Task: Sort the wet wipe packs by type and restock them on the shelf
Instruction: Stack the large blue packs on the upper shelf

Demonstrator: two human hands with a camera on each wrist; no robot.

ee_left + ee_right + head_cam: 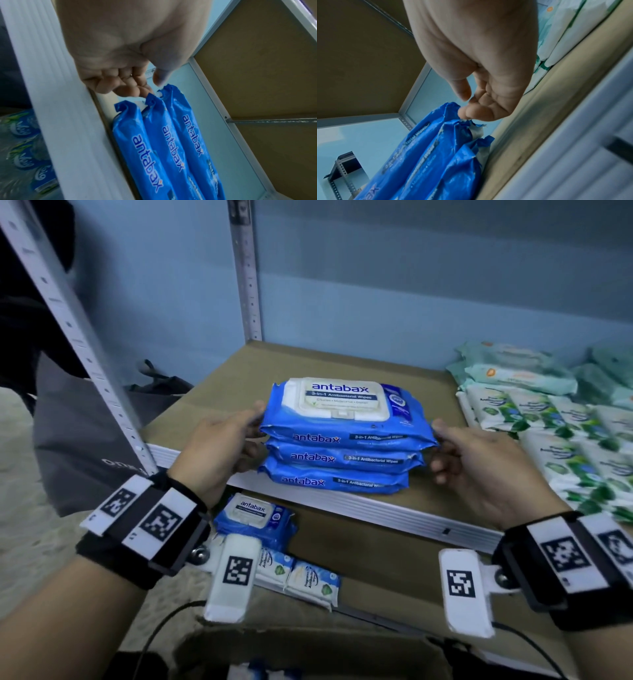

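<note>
I'm looking at a metal shelf [346, 508] with a brown board, set against a pale blue wall, and on my left side the left hand [219, 446] is touching the left ends of the stack of three blue antabax packs [339, 440], fingers loosely curled, though I can't tell whether it's actually gripping. The stack is sitting near the front edge of the board, between both hands. Over on the right, the right hand [479, 467] is pinching the crimped right end of the stack, with rows of green-and-white wipe packs [561, 436] lying further right on the same board.
</note>
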